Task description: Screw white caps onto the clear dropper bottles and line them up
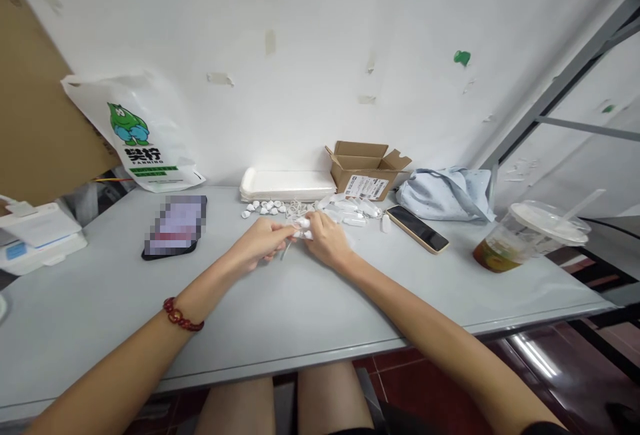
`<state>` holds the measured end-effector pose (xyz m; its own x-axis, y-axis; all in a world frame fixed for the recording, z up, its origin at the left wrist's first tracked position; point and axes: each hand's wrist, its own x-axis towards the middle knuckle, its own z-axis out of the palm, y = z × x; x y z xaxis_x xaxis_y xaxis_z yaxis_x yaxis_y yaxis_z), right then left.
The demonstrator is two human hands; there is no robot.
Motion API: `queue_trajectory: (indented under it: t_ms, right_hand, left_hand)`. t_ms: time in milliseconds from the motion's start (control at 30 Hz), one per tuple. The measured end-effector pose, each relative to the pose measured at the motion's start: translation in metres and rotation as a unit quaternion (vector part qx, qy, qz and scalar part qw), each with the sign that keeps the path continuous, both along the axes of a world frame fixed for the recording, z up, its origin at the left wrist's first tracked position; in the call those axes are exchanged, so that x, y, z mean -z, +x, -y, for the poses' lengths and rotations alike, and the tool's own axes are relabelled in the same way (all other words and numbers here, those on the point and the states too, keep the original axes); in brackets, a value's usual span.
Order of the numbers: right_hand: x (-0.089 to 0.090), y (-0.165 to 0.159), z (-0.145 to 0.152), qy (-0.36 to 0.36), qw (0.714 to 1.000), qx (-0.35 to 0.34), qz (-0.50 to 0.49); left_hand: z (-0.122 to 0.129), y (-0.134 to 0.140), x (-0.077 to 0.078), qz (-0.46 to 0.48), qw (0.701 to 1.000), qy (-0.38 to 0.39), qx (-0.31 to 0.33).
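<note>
My left hand (265, 241) and my right hand (326, 238) meet above the middle of the table. Small white plastic pieces (303, 223) sit between their fingertips, partly hidden. My right hand is closed around them, and the left pinches at their near end. A thin pale strip (285, 251) hangs below the left fingers; which hand holds it I cannot tell. Just beyond the left hand lie several small white caps (263, 208). Behind the right hand is a loose pile of small translucent bottles (353, 208), with one white bottle (385, 223) standing apart.
An open cardboard box (367, 171) and stacked white trays (287, 185) stand against the wall. Two phones, one pixelated (175, 227) and one dark (417, 228), flank the hands. Right are a cloth bag (445, 195) and drink cup (520, 238); left, a plastic bag (143, 131).
</note>
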<state>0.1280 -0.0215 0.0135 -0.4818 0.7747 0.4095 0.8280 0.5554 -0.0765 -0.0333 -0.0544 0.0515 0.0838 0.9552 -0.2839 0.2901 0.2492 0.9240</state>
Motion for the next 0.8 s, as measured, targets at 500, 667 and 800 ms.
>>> queue_trajectory:
  t_ms: [500, 667, 800]
  right_hand:
    - [0.005, 0.001, -0.008, -0.044, 0.997, -0.008, -0.070]
    - [0.009, 0.003, -0.013, -0.071, 0.992, 0.010, -0.107]
    - [0.008, 0.003, -0.013, -0.081, 0.991, 0.012, -0.104]
  left_hand:
    - [-0.007, -0.005, -0.001, 0.196, 0.979, -0.045, -0.041]
    - [-0.003, -0.006, -0.010, 0.284, 0.957, -0.058, -0.013]
    - [0.004, 0.003, -0.008, 0.225, 0.974, -0.030, 0.024]
